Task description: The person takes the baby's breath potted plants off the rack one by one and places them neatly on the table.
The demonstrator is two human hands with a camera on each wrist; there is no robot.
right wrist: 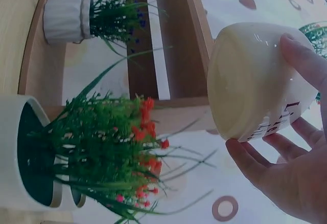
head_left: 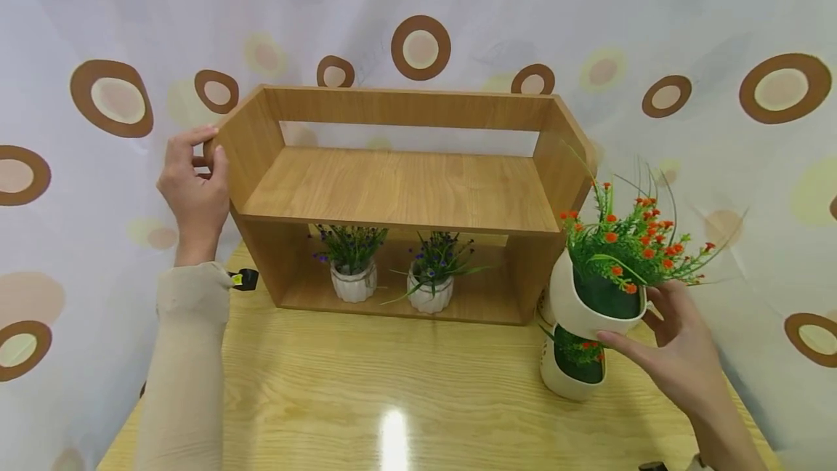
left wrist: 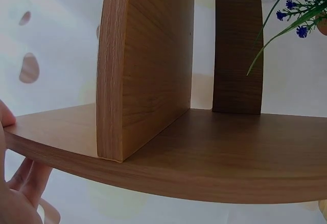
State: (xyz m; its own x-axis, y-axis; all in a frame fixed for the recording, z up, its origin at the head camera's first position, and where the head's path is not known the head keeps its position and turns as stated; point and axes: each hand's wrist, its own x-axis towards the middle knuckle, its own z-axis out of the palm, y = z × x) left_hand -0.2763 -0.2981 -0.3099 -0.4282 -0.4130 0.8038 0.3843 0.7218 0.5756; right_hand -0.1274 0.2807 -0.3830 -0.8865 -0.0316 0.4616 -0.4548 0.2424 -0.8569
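My left hand grips the upper left side panel of a two-tier wooden shelf; in the left wrist view the thumb and fingers lie on opposite faces of the board. Raised at the shelf's right side is a cream flowerpot of orange flowers, slightly tilted, which my right hand holds between thumb and fingers. The right wrist view shows that pot's base and dark lettering. Below it, a similar cream pot of orange flowers stands on the table, partly covered by the held one.
Two white pots with purple flowers stand on the lower tier. Part of another pot shows beside the shelf's right panel. A black object lies by the left panel. The wooden table extends in front, a patterned curtain behind.
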